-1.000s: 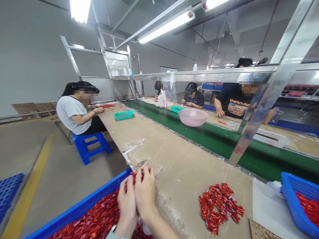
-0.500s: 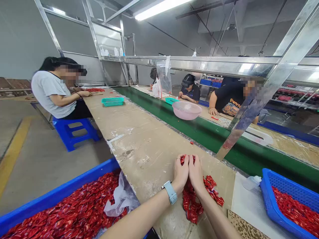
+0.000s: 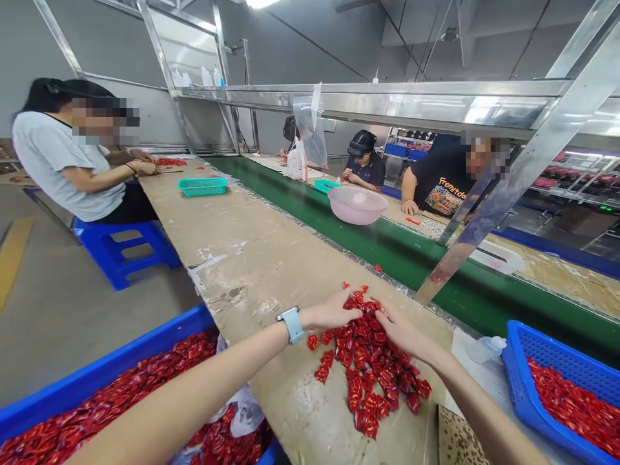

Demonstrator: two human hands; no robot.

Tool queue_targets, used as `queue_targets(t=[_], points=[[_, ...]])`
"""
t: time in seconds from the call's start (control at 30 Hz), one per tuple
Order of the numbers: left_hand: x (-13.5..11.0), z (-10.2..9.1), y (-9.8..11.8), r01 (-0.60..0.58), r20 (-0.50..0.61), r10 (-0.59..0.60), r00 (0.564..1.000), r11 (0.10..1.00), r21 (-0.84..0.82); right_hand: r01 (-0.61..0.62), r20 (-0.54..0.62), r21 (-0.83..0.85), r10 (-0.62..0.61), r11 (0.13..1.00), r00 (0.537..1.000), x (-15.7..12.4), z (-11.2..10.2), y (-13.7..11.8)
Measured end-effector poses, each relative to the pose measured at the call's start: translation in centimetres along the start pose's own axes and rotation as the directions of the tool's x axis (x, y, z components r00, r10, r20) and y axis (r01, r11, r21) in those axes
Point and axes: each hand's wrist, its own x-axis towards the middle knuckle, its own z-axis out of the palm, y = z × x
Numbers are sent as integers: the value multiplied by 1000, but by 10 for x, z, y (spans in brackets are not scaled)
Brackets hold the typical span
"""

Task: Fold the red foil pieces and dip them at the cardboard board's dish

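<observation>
A heap of small red packets [image 3: 369,359] lies on the worn tabletop [image 3: 261,258] in front of me. My left hand [image 3: 330,314], with a pale blue watch on the wrist, rests on the heap's upper left, fingers spread over the packets. My right hand [image 3: 401,330] lies on the heap's upper right with its fingers stretched out. Neither hand grips anything that I can see. A blue crate [image 3: 145,349] full of the same red packets stands at my lower left, below the table edge.
A blue basket [image 3: 520,381] with red packets sits at the right, a small clear bottle [image 3: 482,349] beside it. A green conveyor belt [image 3: 339,226] runs along the table, with a pink bowl [image 3: 357,205] beyond it. Other people sit working; a slanted metal post [image 3: 484,226] stands close.
My cupped hands carried red packets from the blue crate over to the table. They have now opened and spread flat, and the heap has grown.
</observation>
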Motion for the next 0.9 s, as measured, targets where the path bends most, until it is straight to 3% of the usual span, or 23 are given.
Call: queue_targets(t=[0.1,0.2,0.33,0.43,0.53,0.63,0.9], points=[[-2,-16,10,-52,90,39,995,989,139,-36,20,-104,38,994,999,23,-19,16],[-12,-29,15,-66,71,47,996,956,284,-55,-10,-174,54,983,998,67,-29,25],[-40,-36,-2,30,-126,27,992,902,430,-18,-82,-177,3,984,997,126,-24,24],[-69,-27,-30,135,-267,-10,964,880,455,37,-71,-148,-47,988,996,142,-14,22],[-94,-6,-56,171,-301,-30,953,873,456,92,-26,-115,-96,989,995,127,-9,26],[-107,19,-67,144,-289,-5,957,875,462,131,26,-75,-129,989,991,91,-11,33],[-105,60,-53,-5,-244,170,955,829,559,120,80,37,-123,992,989,-7,-32,34]])
